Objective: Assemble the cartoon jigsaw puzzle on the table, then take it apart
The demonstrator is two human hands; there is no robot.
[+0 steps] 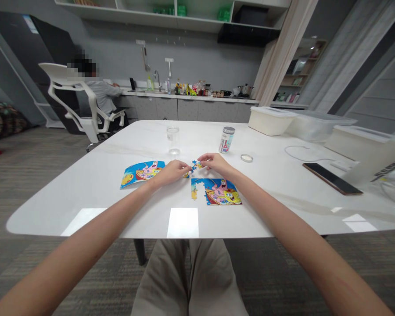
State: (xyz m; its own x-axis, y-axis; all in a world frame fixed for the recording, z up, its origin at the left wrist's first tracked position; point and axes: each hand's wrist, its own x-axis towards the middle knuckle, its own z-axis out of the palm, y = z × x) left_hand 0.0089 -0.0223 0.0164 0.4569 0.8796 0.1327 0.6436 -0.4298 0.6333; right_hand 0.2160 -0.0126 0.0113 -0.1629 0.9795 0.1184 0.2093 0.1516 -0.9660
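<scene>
Puzzle pieces [195, 166] are pinched between left hand [171, 171] and right hand [217, 163] just behind the half-built puzzle [220, 192]; a picture card [141, 172] is laid left of it.

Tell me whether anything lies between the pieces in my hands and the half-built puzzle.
Nothing visible does. The left hand and right hand pinch the loose pieces just beyond the far edge of the half-built puzzle, with only bare table between. The glass and jar stand farther back.

A single head-worn camera looks forward and down from the person's own eye height, both arms stretching from under the lens to the left hand [171, 171] and right hand [217, 163] at mid-frame — then across the white table [85, 193] towards the far kitchen counter [191, 98].
</scene>
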